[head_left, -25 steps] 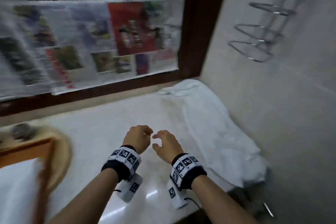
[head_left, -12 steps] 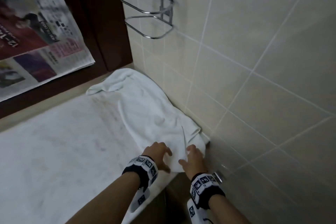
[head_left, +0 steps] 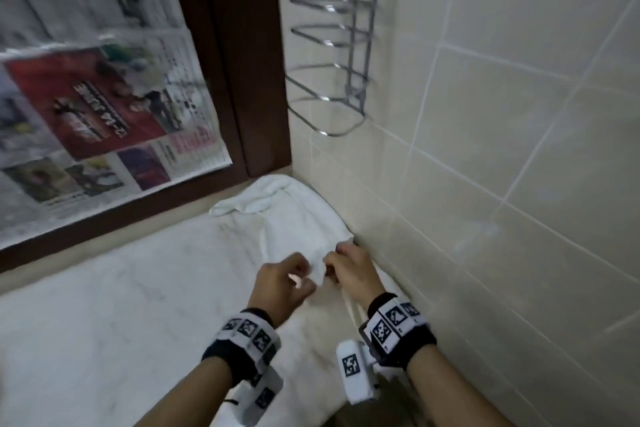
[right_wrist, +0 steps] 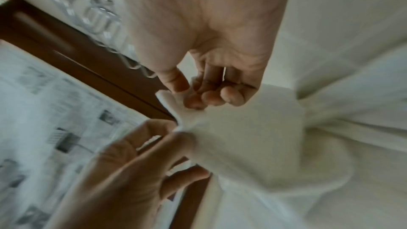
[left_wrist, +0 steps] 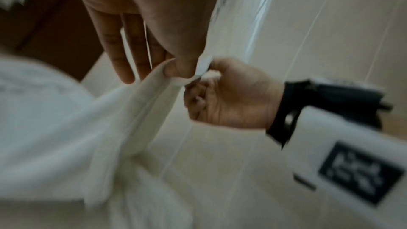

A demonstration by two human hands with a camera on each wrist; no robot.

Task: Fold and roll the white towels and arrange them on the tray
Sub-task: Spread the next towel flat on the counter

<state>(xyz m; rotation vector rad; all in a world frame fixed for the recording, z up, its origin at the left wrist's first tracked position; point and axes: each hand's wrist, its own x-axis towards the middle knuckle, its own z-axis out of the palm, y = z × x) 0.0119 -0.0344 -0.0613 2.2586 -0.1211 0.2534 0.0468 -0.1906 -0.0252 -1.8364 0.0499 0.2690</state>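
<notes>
Beige glossy tiles are covering the wall (head_left: 519, 135) on the right, and a chrome wire rack (head_left: 332, 55) with curved rungs is hanging from it. Newspaper (head_left: 104, 107) is covering the pane in a dark wooden frame (head_left: 242, 55); its red advert is carrying blurred white lettering that cannot be read. White marbled stone is forming the surface (head_left: 121, 305). A soft, crumpled white towel (head_left: 298, 218) is lying on it along the wall. Both hands are pinching 1 towel corner: the left hand (head_left: 280, 284) with thumb and forefinger, the right hand (head_left: 349, 270) with curled fingers (right_wrist: 229, 95). Black bands with square-patterned tags (head_left: 391, 321) are wrapping both wrists.
</notes>
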